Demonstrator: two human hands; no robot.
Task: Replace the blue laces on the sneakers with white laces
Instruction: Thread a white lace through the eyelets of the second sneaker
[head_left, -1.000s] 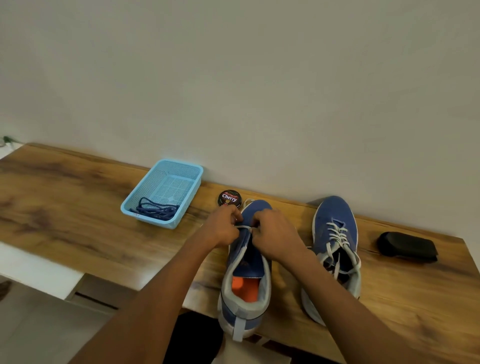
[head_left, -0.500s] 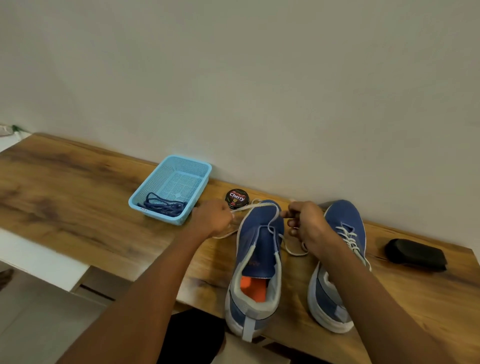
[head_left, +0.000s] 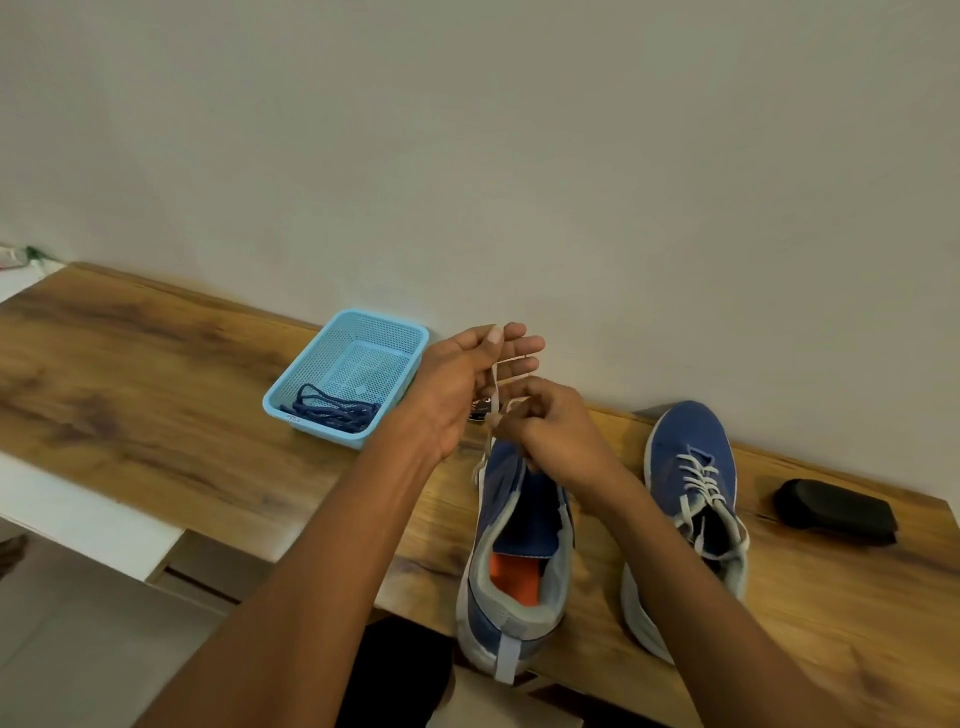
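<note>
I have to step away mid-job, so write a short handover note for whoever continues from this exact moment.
Left hand: raised, thumb and fingers pinching one end of the white lace.
Right hand: curled round the lace just above the near sneaker.
Blue laces: lying in the blue basket.
Done: far sneaker already carries white lacing; blue laces are out of both.
Left: thread the white lace up the near sneaker's eyelets; how far it has got is hidden by the hands.

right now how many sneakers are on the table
2. One sneaker lies in the middle under both hands, its white lace only started. The other sneaker lies to its right, already laced white. None seems hidden.
</note>
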